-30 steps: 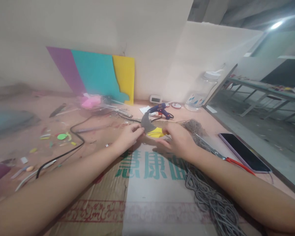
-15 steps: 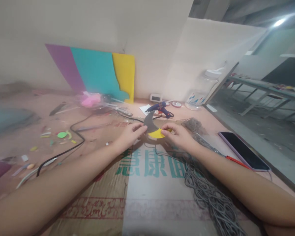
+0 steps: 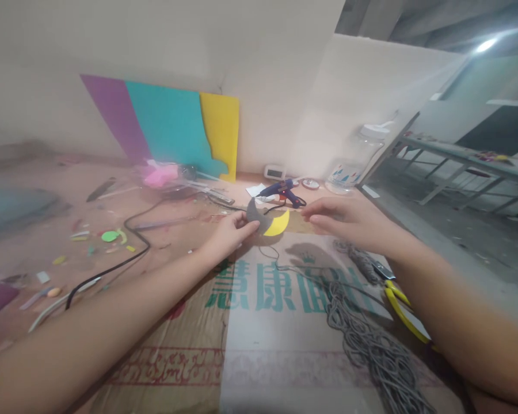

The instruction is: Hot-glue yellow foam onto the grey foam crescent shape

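Observation:
My left hand (image 3: 238, 233) pinches a crescent-moon cutout (image 3: 277, 225) by its grey end, above the printed sheet. Its left part is grey, apparently covered with yarn, and the right tip is bare yellow. Below it a thin strand runs toward a loose heap of grey yarn (image 3: 371, 339) on the right. My right hand (image 3: 349, 221) is apart from the crescent, fingers stretched out and holding nothing. Just beyond its fingertips lies a dark blue hot glue gun (image 3: 280, 188) with a small red light. Yellow-handled pliers (image 3: 399, 305) lie partly hidden under my right forearm.
Purple, teal and yellow sheets (image 3: 164, 123) lean on the wall. A clear bottle (image 3: 358, 158) stands at the back right, near a small white digital device (image 3: 274, 172). Coloured scraps (image 3: 110, 236) and a black cable (image 3: 107, 269) lie on the left.
My right hand has let go of the crescent's yellow tip and moved right, its fingers opening. My left hand still holds the crescent, whose yellow tip is now raised. The right forearm now covers the phone.

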The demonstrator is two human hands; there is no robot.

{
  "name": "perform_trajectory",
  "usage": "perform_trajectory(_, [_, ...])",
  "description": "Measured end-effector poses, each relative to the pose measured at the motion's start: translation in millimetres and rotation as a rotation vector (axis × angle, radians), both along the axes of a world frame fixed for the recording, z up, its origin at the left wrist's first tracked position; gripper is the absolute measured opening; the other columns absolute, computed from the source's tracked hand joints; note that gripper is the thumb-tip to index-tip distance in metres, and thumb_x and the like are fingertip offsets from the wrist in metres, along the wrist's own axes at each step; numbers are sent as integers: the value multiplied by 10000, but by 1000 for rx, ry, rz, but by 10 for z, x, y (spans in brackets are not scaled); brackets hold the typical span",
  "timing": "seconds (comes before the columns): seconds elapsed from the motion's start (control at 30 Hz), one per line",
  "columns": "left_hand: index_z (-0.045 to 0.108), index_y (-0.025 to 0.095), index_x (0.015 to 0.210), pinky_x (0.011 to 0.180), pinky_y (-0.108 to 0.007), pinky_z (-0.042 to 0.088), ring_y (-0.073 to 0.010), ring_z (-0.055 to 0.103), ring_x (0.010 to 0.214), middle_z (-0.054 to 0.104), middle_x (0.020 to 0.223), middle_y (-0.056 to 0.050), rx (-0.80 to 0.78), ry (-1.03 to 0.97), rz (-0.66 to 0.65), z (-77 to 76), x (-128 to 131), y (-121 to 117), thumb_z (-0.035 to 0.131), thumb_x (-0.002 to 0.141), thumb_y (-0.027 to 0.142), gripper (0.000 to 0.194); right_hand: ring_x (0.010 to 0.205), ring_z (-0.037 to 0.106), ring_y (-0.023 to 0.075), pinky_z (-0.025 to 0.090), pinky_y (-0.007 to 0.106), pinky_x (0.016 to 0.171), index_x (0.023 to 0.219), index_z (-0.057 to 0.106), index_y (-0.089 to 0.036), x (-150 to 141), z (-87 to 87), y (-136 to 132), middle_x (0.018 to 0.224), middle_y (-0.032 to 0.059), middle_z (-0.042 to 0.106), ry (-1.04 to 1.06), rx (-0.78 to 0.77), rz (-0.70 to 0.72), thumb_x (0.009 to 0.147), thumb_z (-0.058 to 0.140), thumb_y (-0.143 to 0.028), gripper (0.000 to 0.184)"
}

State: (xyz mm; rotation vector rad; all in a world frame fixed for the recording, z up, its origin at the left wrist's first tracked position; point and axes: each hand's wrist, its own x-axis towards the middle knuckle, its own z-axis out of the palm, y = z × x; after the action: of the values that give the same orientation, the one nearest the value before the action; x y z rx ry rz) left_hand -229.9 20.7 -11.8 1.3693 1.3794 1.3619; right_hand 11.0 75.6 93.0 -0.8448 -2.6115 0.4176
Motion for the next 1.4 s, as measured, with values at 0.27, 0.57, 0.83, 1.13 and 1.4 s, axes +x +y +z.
perform_trajectory(0.27, [582,139,796,534,-209,369,-98,501,557,567,630,23,21,-34,-8,-32,-23,10,613,764,384,249,837,640,189,490,319,744,1001,667,-230,-37,49,-71,948,24,697,-7,98,36,910,531,-346,201])
perform_trajectory(0.57, [594,128,755,542,-232,423,-112,540,546,628,664,-32,-62,-220,-101,15,18,-36,618,750,522,394,904,570,262,465,417,800,911,608,-153,-414,-686,-12,929,128,640,99,489,211,877,540,-206,93])
perform_trajectory(0.83, [454,194,861,417,-191,312,-66,424,409,490,569,85,72,-155,103,28,70,-40,676,702,525,429,642,570,145,457,267,595,817,582,-178,-439,-850,-43,755,12,636,572,-606,-56,798,631,-404,232])
perform_trajectory(1.13, [582,164,836,509,-200,354,-91,460,531,512,611,40,90,34,62,38,8,-74,585,803,460,298,692,600,160,473,283,648,836,648,-177,-414,-903,-9,780,20,661,542,-805,-7,779,654,-378,209])
perform_trajectory(1.4, [570,170,776,432,-200,315,-85,416,449,479,536,53,15,91,32,67,41,-111,598,786,449,280,708,600,141,474,275,690,958,683,-160,-342,-819,64,787,26,673,542,-754,-7,812,646,-410,291])
